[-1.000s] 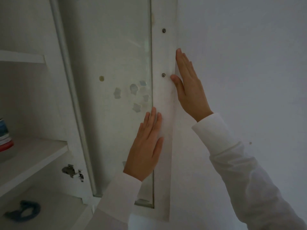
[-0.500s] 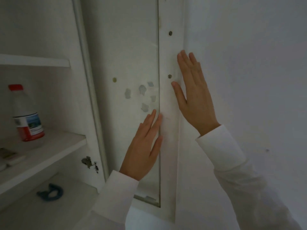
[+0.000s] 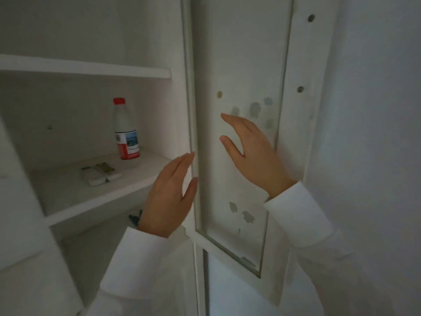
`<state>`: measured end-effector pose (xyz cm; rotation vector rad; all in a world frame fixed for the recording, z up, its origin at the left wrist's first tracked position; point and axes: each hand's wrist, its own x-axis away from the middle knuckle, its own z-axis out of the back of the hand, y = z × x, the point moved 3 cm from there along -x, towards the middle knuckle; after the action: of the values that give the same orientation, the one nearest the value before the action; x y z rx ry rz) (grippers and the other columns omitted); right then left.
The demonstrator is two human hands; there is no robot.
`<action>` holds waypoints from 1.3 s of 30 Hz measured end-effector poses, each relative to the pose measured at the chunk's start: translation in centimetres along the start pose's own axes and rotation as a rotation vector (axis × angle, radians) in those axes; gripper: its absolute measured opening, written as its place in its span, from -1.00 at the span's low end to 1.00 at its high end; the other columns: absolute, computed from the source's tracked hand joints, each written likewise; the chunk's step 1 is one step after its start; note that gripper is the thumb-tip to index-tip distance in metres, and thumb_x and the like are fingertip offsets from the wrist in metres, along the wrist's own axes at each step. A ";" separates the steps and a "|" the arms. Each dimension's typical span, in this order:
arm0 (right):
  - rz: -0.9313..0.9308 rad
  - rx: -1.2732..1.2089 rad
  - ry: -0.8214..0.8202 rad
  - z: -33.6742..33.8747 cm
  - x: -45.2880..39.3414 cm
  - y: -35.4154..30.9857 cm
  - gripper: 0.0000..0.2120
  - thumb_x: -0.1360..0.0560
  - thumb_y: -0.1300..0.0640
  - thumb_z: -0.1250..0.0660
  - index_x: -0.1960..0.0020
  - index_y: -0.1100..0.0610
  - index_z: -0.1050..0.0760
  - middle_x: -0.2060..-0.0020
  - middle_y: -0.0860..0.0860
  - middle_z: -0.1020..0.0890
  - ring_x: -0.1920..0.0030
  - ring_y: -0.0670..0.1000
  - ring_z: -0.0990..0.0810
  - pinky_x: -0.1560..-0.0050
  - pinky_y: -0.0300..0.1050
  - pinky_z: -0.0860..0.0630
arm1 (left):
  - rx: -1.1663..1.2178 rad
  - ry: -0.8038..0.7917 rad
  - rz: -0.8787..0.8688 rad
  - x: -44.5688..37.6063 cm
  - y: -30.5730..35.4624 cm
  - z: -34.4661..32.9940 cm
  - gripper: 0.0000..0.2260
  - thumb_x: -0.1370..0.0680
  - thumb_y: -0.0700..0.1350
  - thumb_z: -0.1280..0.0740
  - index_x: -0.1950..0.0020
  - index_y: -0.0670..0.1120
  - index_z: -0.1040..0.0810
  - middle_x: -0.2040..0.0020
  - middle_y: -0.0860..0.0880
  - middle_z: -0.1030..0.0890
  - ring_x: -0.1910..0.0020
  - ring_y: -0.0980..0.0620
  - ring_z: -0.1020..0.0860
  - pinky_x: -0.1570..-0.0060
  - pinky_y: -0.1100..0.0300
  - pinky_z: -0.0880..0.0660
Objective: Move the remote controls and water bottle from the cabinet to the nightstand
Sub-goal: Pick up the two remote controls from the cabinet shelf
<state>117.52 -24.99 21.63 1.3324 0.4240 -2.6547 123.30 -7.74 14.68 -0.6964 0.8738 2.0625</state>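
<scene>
A clear water bottle (image 3: 125, 131) with a red cap and a red-and-blue label stands upright on the middle shelf (image 3: 75, 197) of the white cabinet. Two white remote controls (image 3: 100, 173) lie side by side on the same shelf, left of and in front of the bottle. My left hand (image 3: 169, 197) is open, fingers up, at the shelf's right end beside the cabinet's upright. My right hand (image 3: 252, 153) is open in front of the glass panel of the opened cabinet door (image 3: 237, 65). Both hands hold nothing.
An upper shelf (image 3: 86, 69) runs above the bottle. A small blue object (image 3: 135, 217) on the lower shelf peeks out behind my left wrist. The door frame (image 3: 305, 133) with two screw holes stands against the white wall (image 3: 376, 133) on the right.
My view has swung left, bringing the bottle and remotes fully into sight. Both hands have left the door's frame edge and shifted left, the left one toward the shelf.
</scene>
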 end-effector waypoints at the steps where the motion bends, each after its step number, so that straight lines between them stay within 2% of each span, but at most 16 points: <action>1: 0.000 -0.039 -0.022 -1.1 -0.2 -0.3 -0.56 -0.63 0.00 -0.13 -0.47 0.09 -0.25 -0.39 0.00 -0.41 -0.40 -0.06 -0.32 -0.36 -0.30 -0.19 | -0.029 0.008 0.054 0.4 -0.8 0.7 -0.53 -0.60 -0.03 -0.19 -0.51 -0.01 -0.21 -0.46 0.00 -0.33 -0.43 0.03 -0.29 -0.39 0.24 -0.16; 7: 0.023 -0.260 -0.139 -8.0 -1.8 -2.7 -0.56 -0.62 -0.01 -0.16 -0.47 0.06 -0.26 -0.39 0.00 -0.41 -0.40 -0.04 -0.34 -0.36 -0.26 -0.22 | -0.196 0.026 0.314 2.3 -5.4 4.4 -0.51 -0.60 -0.02 -0.20 -0.51 -0.03 -0.18 -0.49 -0.04 -0.30 -0.46 -0.03 -0.26 -0.40 0.13 -0.17; 10: 0.035 -0.341 -0.212 -11.8 -2.7 -4.1 -0.56 -0.62 0.01 -0.16 -0.46 0.09 -0.27 -0.40 0.01 -0.41 -0.40 -0.01 -0.35 -0.38 -0.21 -0.23 | -0.265 0.030 0.391 3.1 -7.8 6.0 -0.51 -0.59 -0.02 -0.21 -0.50 -0.05 -0.20 -0.47 -0.06 -0.31 -0.44 -0.05 -0.28 -0.40 0.11 -0.20; 16: 0.059 -0.452 -0.314 -18.4 -5.0 -6.7 -0.60 -0.61 0.03 -0.18 -0.42 0.07 -0.30 -0.35 0.03 -0.46 -0.32 0.00 -0.43 -0.28 -0.22 -0.29 | -0.342 0.048 0.512 3.2 -12.6 8.0 -0.51 -0.58 -0.06 -0.24 -0.48 -0.11 -0.25 -0.44 -0.09 -0.35 -0.40 -0.10 -0.32 -0.39 0.05 -0.29; 20: 0.063 -0.453 -0.402 -23.1 -6.8 -7.6 -0.58 -0.58 0.00 -0.22 -0.39 0.13 -0.37 -0.32 0.09 -0.50 -0.29 0.07 -0.47 -0.31 0.02 -0.42 | -0.380 0.039 0.614 2.0 -15.6 8.6 -0.51 -0.58 -0.07 -0.23 -0.49 -0.11 -0.23 -0.44 -0.10 -0.34 -0.40 -0.12 -0.31 -0.33 0.05 -0.30; 22: 0.050 -0.419 -0.453 -25.3 -7.6 -8.0 -0.56 -0.57 -0.01 -0.24 -0.37 0.17 -0.39 -0.30 0.13 -0.51 -0.28 0.10 -0.49 -0.29 0.03 -0.43 | -0.399 0.025 0.675 1.0 -16.9 8.6 -0.53 -0.59 -0.07 -0.21 -0.48 -0.13 -0.23 -0.42 -0.14 -0.35 -0.39 -0.14 -0.31 -0.31 0.06 -0.31; 25: 0.007 -0.392 -0.514 -28.3 -8.5 -8.5 -0.62 -0.56 0.03 -0.27 -0.25 0.29 -0.47 -0.16 0.19 -0.59 -0.13 0.14 -0.56 -0.14 0.01 -0.49 | -0.406 0.001 0.784 -0.4 -19.6 8.3 -0.56 -0.59 -0.06 -0.19 -0.43 -0.19 -0.28 -0.36 -0.21 -0.40 -0.34 -0.18 -0.34 -0.27 0.03 -0.34; 28: -0.070 -0.366 -0.527 -30.7 -9.4 -8.8 -0.63 -0.55 0.01 -0.28 -0.13 0.31 -0.52 -0.02 0.18 -0.63 0.00 0.16 -0.60 -0.05 0.06 -0.54 | -0.498 -0.057 0.877 -1.5 -22.3 7.8 -0.63 -0.59 -0.01 -0.16 -0.28 -0.23 -0.39 -0.23 -0.25 -0.46 -0.23 -0.21 -0.39 -0.17 0.00 -0.37; 31: -0.102 -0.316 -0.527 -32.9 -10.2 -8.7 -0.60 -0.54 -0.06 -0.26 0.02 0.31 -0.58 0.16 0.17 -0.64 0.16 0.14 -0.60 0.11 0.02 -0.56 | -0.607 -0.108 0.929 -2.1 -24.0 7.3 -0.58 -0.61 0.07 -0.11 -0.21 -0.25 -0.45 -0.24 -0.24 -0.42 -0.24 -0.21 -0.35 -0.17 0.00 -0.34; 33: -0.100 -0.294 -0.528 -34.0 -10.6 -8.7 -0.56 -0.54 -0.09 -0.24 0.18 0.29 -0.59 0.28 0.15 -0.60 0.24 0.12 -0.57 0.25 -0.04 -0.47 | -0.672 -0.126 0.934 -2.6 -24.7 7.0 -0.54 -0.61 0.10 -0.08 -0.20 -0.25 -0.48 -0.25 -0.24 -0.41 -0.24 -0.21 -0.35 -0.16 0.00 -0.34; 35: -0.095 -0.286 -0.533 -34.8 -10.9 -8.5 -0.54 -0.54 -0.09 -0.24 0.31 0.26 -0.53 0.33 0.13 -0.53 0.26 0.11 -0.51 0.28 -0.07 -0.35 | -0.686 -0.127 0.937 -3.1 -25.4 6.7 -0.53 -0.61 0.12 -0.07 -0.18 -0.24 -0.51 -0.24 -0.23 -0.41 -0.23 -0.21 -0.36 -0.15 0.00 -0.34; 39: -0.106 -0.301 -0.550 -35.5 -11.3 -8.5 -0.57 -0.54 -0.08 -0.25 0.34 0.22 -0.45 0.37 0.12 -0.47 0.31 0.08 -0.42 0.39 -0.13 -0.23 | -0.675 -0.092 0.944 -3.8 -26.2 6.4 -0.52 -0.59 0.15 -0.10 -0.13 -0.23 -0.54 -0.22 -0.22 -0.43 -0.21 -0.20 -0.38 -0.14 0.00 -0.34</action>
<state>149.20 -5.91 12.16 0.4790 0.7825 -2.7428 145.62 7.64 12.23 -0.5533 0.4522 3.2852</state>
